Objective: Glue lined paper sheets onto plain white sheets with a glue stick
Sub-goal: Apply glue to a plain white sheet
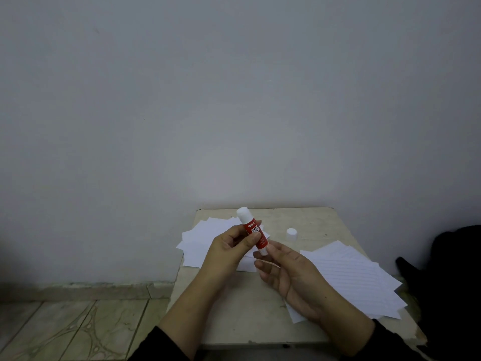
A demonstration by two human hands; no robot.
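We see the left hand [229, 246] gripping the glue stick [253, 231] above the surface [260, 321], tilted. The right hand [289, 272] pinches its lower end, with lined sheets [356, 277] beneath and plain sheets [200, 241] behind.

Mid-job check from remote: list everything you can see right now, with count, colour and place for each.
glue stick: one, red body with white ends, held up over the table between both hands
cap: one, white, standing on the table right of the glue stick
plain white sheets: a loose pile, count unclear, white, far left part of the table
lined paper sheets: a fanned pile, count unclear, white with faint lines, right part of the table
table: one, pale beige, against the wall
wall: grey-white, behind the table
floor: patterned pale tiles, at left
dark object: black, right edge, identity unclear
left hand: grips the stick's body
right hand: fingers pinch the stick's lower end
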